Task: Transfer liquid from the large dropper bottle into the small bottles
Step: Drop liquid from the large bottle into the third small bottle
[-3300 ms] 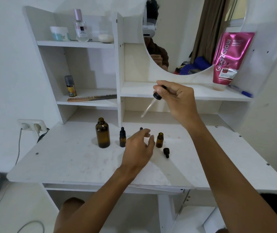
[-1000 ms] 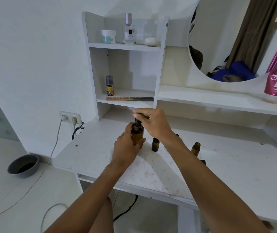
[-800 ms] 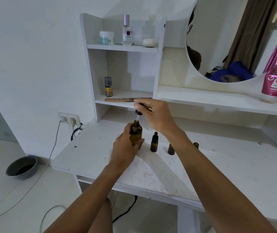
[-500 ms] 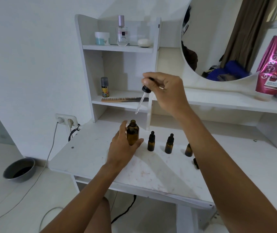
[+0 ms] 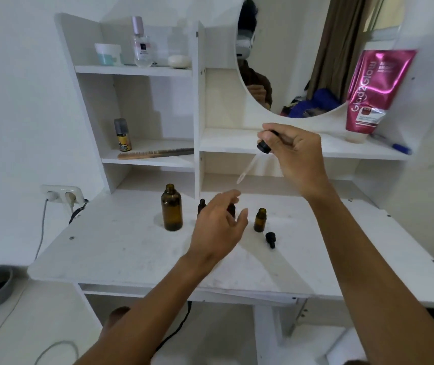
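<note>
A big brown bottle (image 5: 171,210) stands open on the white table (image 5: 110,248). Next to it, the left hand (image 5: 217,227) floats with fingers spread, holding nothing, in front of two little capped bottles. Just past it stands a little open bottle (image 5: 260,220), with a black cap (image 5: 270,238) lying beside it. Up high, the right hand (image 5: 293,156) pinches a dropper (image 5: 253,160), its glass tip pointing down and left.

Home bedroom, vanity corner: white wooden dressing table (image 5: 121,248) with round mirror (image 5: 297,61) at 12 o'clock, wooden comb (image 5: 155,153) at 10, pink cosmetic tube (image 5: 374,90) at 2.
</note>
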